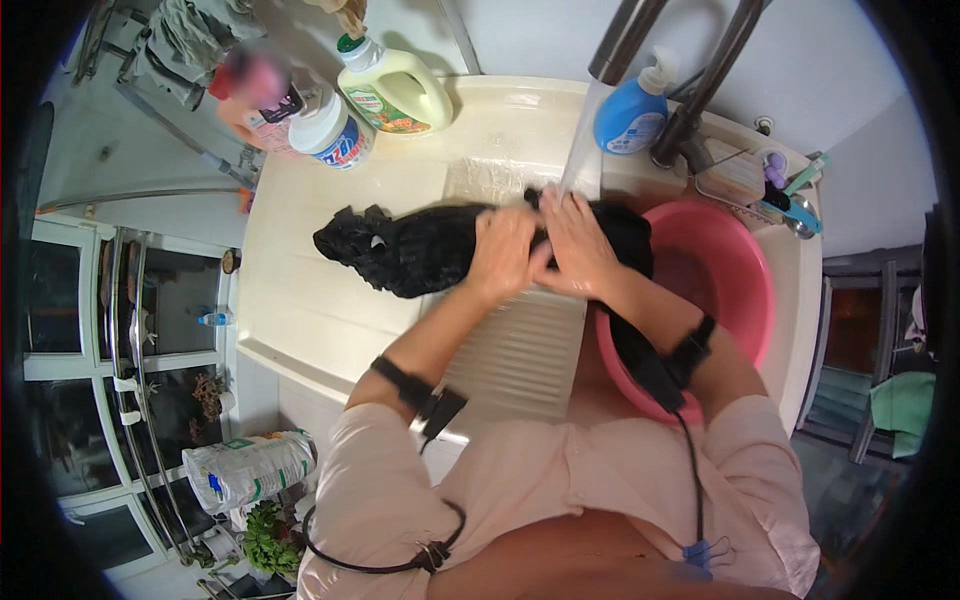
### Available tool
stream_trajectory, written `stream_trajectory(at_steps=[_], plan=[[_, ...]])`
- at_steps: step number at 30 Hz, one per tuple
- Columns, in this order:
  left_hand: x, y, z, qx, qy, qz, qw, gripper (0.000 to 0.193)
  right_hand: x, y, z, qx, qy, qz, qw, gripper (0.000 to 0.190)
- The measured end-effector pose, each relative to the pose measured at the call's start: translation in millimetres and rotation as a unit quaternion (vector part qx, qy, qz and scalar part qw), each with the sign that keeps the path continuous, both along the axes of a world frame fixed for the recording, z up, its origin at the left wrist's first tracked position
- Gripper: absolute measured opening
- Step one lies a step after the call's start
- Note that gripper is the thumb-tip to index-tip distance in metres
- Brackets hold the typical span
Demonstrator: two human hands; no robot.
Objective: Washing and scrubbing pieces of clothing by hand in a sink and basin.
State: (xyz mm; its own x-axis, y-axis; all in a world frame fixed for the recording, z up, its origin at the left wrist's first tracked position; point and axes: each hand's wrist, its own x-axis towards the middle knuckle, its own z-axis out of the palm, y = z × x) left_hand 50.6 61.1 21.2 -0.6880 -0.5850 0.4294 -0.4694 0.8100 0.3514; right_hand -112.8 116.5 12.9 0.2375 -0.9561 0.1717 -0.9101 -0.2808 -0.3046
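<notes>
A wet black garment (427, 244) lies bunched across the ribbed washboard (517, 352) of a cream laundry sink (292, 285). My left hand (504, 251) has its fingers curled around the cloth near the middle. Beside it, my right hand (574, 244) grips the same garment, its fingers stretched forward over the fabric. Water (579, 142) runs from the dark faucet (611, 64) onto my right fingers. To the right, the cloth hangs over the rim of a pink basin (761, 300). What lies between my palms is hidden.
Along the back edge stand a pale yellow detergent jug (397, 94), a white tub (334, 135), a pink bottle (255, 124) and a blue pump bottle (632, 116). A wire rack (739, 195) with soap and brushes sits behind the basin. Cables hang from my wrist straps.
</notes>
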Motion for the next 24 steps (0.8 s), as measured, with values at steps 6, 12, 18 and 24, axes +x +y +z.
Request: stream_trajectory(at_steps=[6, 12, 18, 24], plan=[[-27.2, -22.1, -0.8, 0.031, -0.012, 0.051, 0.998, 0.024, -18.8, -27.3, 13.7, 0.029, -0.021, 0.065, 0.997, 0.097], [-4.4, 13.2, -6.0, 0.060, 0.010, 0.067, 0.996, 0.043, 0.8, 9.1, -1.3, -0.010, -0.037, -0.013, 0.999, 0.098], [-13.6, -1.6, 15.4, 0.083, -0.109, 0.010, 0.991, 0.083, -18.1, -22.2, 0.3, -0.033, -0.072, 0.037, 0.996, 0.090], [-13.2, -15.2, 9.9, 0.083, -0.088, -0.022, 0.992, 0.085, -21.8, 0.7, -2.5, -0.005, -0.307, -0.076, 0.949, 0.095]])
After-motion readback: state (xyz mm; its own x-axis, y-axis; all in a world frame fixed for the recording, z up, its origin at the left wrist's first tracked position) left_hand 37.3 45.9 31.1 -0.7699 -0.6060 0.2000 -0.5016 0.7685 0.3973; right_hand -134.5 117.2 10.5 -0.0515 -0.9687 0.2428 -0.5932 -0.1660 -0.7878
